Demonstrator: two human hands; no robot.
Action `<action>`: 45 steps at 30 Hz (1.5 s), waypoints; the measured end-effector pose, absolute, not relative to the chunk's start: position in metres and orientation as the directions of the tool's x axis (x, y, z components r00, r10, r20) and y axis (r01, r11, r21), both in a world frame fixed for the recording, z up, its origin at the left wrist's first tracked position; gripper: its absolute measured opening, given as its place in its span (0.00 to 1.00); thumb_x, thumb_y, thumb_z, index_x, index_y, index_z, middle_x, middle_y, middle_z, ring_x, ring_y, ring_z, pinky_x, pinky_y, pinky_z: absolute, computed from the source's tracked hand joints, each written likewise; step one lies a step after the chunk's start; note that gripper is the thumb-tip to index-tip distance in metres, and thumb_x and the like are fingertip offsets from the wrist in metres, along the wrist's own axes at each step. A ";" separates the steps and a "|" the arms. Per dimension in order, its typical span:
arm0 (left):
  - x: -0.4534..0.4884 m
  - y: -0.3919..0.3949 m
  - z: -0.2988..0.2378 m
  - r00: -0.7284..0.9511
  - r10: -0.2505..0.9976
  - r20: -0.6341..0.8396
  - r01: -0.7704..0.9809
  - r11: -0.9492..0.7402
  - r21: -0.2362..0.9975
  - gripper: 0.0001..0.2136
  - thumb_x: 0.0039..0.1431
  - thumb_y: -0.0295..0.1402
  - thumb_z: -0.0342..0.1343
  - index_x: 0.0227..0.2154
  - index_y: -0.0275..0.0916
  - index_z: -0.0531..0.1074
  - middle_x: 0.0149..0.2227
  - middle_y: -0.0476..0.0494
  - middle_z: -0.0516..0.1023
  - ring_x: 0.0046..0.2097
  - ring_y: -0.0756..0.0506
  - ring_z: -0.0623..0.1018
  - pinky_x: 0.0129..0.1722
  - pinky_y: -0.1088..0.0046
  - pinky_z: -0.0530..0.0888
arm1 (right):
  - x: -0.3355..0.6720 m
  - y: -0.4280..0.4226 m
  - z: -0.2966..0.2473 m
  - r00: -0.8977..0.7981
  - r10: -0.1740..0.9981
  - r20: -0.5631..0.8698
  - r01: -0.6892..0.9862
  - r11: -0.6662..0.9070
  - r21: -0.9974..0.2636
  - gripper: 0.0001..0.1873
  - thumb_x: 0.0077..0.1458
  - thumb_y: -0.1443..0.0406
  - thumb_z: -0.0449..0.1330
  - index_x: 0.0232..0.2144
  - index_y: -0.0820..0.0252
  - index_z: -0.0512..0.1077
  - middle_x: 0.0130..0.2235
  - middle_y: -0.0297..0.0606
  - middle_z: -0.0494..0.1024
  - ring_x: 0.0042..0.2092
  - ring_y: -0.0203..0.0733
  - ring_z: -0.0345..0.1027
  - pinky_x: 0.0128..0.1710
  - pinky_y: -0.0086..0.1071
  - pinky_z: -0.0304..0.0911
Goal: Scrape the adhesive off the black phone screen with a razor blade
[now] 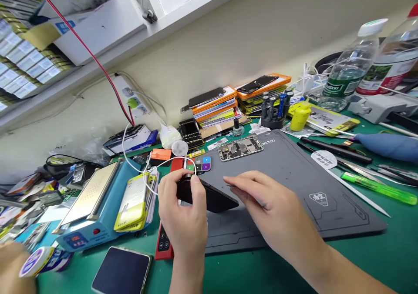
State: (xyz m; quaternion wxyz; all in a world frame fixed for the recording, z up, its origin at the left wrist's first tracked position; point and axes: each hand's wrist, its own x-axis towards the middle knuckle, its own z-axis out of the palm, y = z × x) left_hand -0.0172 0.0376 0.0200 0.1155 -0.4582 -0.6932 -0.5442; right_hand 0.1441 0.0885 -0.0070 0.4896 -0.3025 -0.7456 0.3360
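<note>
My left hand (pixel 184 202) is closed around one end of a dark phone (pixel 215 196), which is tilted on edge above the grey work mat (pixel 228 237). A white cable (pixel 166 160) runs to my left fingertips at that end of the phone; whether it is plugged in is hidden. My right hand (pixel 271 207) is just right of the phone's far end, fingers stretched out with the thumb beneath them, holding nothing visible. Behind the phone, an opened phone body (pixel 241 148) with bare internals lies on the mat's back edge.
A blue heating plate machine (pixel 94 202), yellow packets (pixel 133 202) and another phone (pixel 122 270) are on the left. Another person's blurred hand (pixel 13 263) is near a tub (pixel 45 259). Rightward lie tweezers, a green knife (pixel 379 188) and a blue blower (pixel 388 147). Screwdrivers (pixel 273 107) stand behind.
</note>
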 end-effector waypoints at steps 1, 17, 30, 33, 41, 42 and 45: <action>-0.016 0.038 0.020 -0.559 0.500 0.661 0.761 -0.009 0.649 0.06 0.66 0.38 0.57 0.41 0.44 0.76 0.41 0.51 0.78 0.44 0.50 0.76 0.45 0.73 0.70 | 0.143 0.086 -0.008 -0.331 0.741 0.584 0.150 0.653 -0.743 0.18 0.70 0.70 0.55 0.55 0.49 0.79 0.48 0.30 0.80 0.45 0.34 0.75 0.46 0.26 0.68; -0.003 0.041 0.023 -0.482 0.467 0.741 0.831 -0.025 0.556 0.05 0.64 0.33 0.60 0.41 0.44 0.75 0.41 0.52 0.78 0.45 0.50 0.75 0.49 0.72 0.70 | 0.131 0.079 -0.017 -0.305 0.577 0.757 0.348 0.808 -0.476 0.12 0.73 0.70 0.56 0.55 0.55 0.71 0.44 0.30 0.81 0.41 0.36 0.77 0.45 0.31 0.70; 0.001 0.056 0.024 -0.493 0.452 0.743 0.826 -0.024 0.563 0.07 0.60 0.28 0.61 0.40 0.44 0.74 0.40 0.50 0.78 0.45 0.47 0.74 0.47 0.70 0.72 | 0.142 0.096 -0.028 -0.391 0.603 0.696 0.428 0.788 -0.442 0.13 0.72 0.60 0.52 0.49 0.50 0.76 0.40 0.31 0.85 0.32 0.43 0.81 0.22 0.32 0.70; 0.000 0.058 0.024 -0.506 0.452 0.735 0.818 -0.017 0.575 0.06 0.60 0.28 0.61 0.41 0.43 0.75 0.41 0.50 0.78 0.46 0.47 0.74 0.47 0.70 0.72 | 0.144 0.096 -0.030 -0.368 0.648 0.666 0.406 0.757 -0.512 0.11 0.69 0.60 0.54 0.46 0.50 0.76 0.37 0.30 0.85 0.29 0.44 0.80 0.20 0.33 0.68; -0.007 0.056 0.025 -0.540 0.467 0.701 0.786 -0.018 0.618 0.04 0.62 0.31 0.59 0.39 0.41 0.75 0.40 0.49 0.79 0.45 0.46 0.74 0.49 0.67 0.70 | 0.148 0.091 -0.029 -0.361 0.722 0.590 0.426 0.690 -0.585 0.07 0.69 0.60 0.56 0.42 0.45 0.75 0.40 0.22 0.84 0.37 0.39 0.82 0.33 0.28 0.75; -0.007 0.056 0.026 -0.545 0.469 0.695 0.780 -0.020 0.625 0.04 0.62 0.32 0.59 0.39 0.41 0.75 0.40 0.49 0.79 0.45 0.46 0.75 0.49 0.67 0.70 | 0.148 0.090 -0.029 -0.360 0.730 0.581 0.423 0.683 -0.596 0.08 0.69 0.60 0.56 0.44 0.45 0.75 0.41 0.23 0.84 0.39 0.40 0.82 0.35 0.29 0.76; -0.010 0.057 0.027 -0.566 0.475 0.674 0.759 -0.018 0.651 0.05 0.62 0.34 0.59 0.39 0.41 0.76 0.40 0.48 0.79 0.45 0.45 0.75 0.48 0.65 0.71 | 0.145 0.088 -0.030 -0.379 0.742 0.553 0.393 0.670 -0.629 0.07 0.70 0.60 0.56 0.45 0.47 0.74 0.41 0.25 0.84 0.38 0.40 0.82 0.33 0.28 0.75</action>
